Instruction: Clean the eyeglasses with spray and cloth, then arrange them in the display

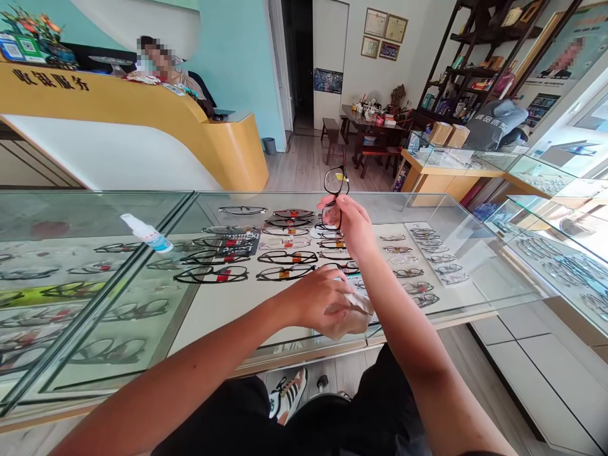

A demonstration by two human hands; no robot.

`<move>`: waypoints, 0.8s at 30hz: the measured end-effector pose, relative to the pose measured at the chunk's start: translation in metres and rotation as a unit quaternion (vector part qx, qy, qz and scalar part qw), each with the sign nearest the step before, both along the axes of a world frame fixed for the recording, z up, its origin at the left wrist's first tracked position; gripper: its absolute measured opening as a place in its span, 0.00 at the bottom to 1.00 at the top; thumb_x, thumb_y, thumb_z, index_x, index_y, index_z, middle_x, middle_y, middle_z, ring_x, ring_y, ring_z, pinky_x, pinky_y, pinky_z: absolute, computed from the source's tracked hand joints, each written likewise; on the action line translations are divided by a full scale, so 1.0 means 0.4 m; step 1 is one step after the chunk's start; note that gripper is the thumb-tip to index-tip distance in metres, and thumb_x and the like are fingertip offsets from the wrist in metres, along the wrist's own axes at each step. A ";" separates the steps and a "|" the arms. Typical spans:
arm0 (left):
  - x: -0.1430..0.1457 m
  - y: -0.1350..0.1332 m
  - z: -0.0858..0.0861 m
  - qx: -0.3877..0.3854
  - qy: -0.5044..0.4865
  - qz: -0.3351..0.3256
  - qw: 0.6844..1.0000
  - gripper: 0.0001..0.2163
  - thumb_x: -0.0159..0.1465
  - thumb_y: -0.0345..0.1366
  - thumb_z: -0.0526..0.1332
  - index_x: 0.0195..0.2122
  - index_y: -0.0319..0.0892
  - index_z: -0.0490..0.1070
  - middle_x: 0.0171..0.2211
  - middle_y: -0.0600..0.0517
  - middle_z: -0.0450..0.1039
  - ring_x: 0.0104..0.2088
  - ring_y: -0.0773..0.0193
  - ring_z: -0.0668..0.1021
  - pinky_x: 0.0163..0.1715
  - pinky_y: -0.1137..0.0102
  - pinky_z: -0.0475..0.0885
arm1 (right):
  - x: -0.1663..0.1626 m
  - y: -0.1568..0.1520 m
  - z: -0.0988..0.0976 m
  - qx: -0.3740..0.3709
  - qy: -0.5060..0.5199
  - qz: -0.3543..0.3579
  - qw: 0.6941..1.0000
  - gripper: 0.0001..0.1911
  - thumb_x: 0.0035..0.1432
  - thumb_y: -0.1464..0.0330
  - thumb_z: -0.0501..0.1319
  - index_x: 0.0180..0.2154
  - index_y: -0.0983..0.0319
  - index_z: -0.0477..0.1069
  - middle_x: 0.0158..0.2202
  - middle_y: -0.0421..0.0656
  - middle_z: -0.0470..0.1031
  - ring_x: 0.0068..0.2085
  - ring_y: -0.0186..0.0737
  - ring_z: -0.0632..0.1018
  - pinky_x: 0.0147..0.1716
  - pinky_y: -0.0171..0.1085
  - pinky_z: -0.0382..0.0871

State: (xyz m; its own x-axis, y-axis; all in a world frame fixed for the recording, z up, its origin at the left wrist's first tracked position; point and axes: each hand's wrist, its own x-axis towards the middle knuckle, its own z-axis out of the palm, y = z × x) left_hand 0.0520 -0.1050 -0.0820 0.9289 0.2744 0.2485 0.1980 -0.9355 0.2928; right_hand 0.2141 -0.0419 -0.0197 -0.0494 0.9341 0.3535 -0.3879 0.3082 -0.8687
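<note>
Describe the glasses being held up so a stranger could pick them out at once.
Find the long glass display counter with rows of frames laid inside. Above its middle, the right hand is raised, pinching the glasses. They are dark-rimmed and the only pair up in the air, outside the case.

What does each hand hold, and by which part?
The right hand holds black glasses by the lower lens rim; the left hand grips a bunched white cloth.
</note>
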 end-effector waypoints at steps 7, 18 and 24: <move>0.013 0.002 0.004 -0.115 -0.098 0.114 0.982 0.06 0.72 0.35 0.64 0.43 0.47 0.83 0.44 0.50 0.88 0.48 0.55 0.86 0.55 0.60 0.75 | 0.003 -0.009 0.010 -0.008 -0.012 -0.019 1.000 0.21 0.62 0.46 0.71 0.37 0.56 0.81 0.40 0.42 0.86 0.33 0.38 0.76 0.36 0.39 0.71; -0.026 0.031 0.032 -0.347 -0.021 0.205 0.915 0.14 0.67 0.51 0.70 0.43 0.46 0.85 0.30 0.52 0.79 0.30 0.60 0.77 0.32 0.67 0.66 | 0.011 -0.012 0.016 -0.002 -0.032 -0.033 0.999 0.21 0.64 0.45 0.70 0.37 0.57 0.81 0.40 0.42 0.85 0.33 0.37 0.76 0.35 0.39 0.70; -0.008 0.000 0.026 -0.191 0.017 0.208 0.959 0.04 0.66 0.37 0.69 0.40 0.47 0.82 0.39 0.51 0.82 0.39 0.57 0.80 0.37 0.67 0.65 | 0.009 -0.015 0.016 0.000 -0.009 -0.025 1.000 0.18 0.64 0.49 0.70 0.36 0.57 0.81 0.39 0.41 0.85 0.32 0.35 0.75 0.33 0.38 0.66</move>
State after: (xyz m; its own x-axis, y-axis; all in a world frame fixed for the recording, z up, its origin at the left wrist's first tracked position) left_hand 0.0488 -0.1048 -0.0715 0.7255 0.6877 0.0270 0.5460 -0.5990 0.5857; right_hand 0.2177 -0.0478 -0.0131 -0.0095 0.9355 0.3532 -0.3557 0.3269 -0.8755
